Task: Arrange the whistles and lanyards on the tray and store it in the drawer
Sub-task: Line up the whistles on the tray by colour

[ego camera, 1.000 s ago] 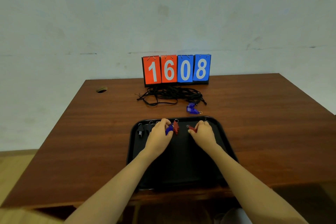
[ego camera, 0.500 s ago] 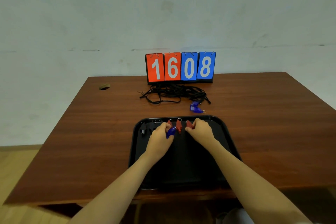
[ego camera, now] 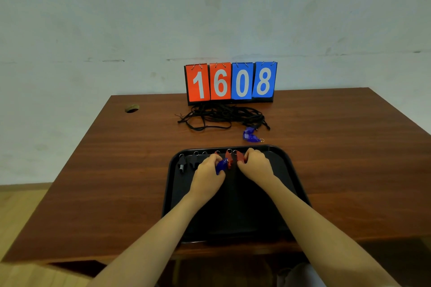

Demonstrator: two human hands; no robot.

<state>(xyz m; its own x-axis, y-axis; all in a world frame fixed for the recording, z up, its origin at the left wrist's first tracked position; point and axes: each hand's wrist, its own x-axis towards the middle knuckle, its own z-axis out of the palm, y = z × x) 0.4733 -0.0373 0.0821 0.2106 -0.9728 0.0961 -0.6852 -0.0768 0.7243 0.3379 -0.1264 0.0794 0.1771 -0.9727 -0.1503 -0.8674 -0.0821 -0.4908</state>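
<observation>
risk first: whistles are sitting tight in 1 row along the 12 o'clock edge of the tray (ego camera: 300, 184). the left hand (ego camera: 207, 175) is working the blue whistle (ego camera: 221, 165) into that row, so it could be knocking the red whistle (ego camera: 229, 160) just at its 3 o'clock, or the black whistles (ego camera: 182, 165) at its 9 o'clock, out of line. key rings are lying right at the rim, likely snagging each other. the whistles look like small smooth plastic, probably sliding once the tray is getting carried; the drawer is not in view.

a 2nd blue whistle (ego camera: 250, 135) is lying off the tray on the table (ego camera: 116, 170), at the tray's 1 o'clock. the lanyards (ego camera: 221, 116) are lying in 1 tangled heap at 12 o'clock, in front of the scoreboard (ego camera: 231, 81). both are easy to be leaving behind. pulling 1 cord is likely dragging the whole heap, maybe that whistle too; cannot tell if it is touching the cords.

hands: both forearms are reaching forward over the tray, backs of hands up. the left hand is curling its fingers round the blue whistle, gripping it. the right hand (ego camera: 256, 165), at 3 o'clock of the left, is pinching another red whistle (ego camera: 240, 157) in curled fingertips at the row's end. the hands are sitting near each other, not touching.
</observation>
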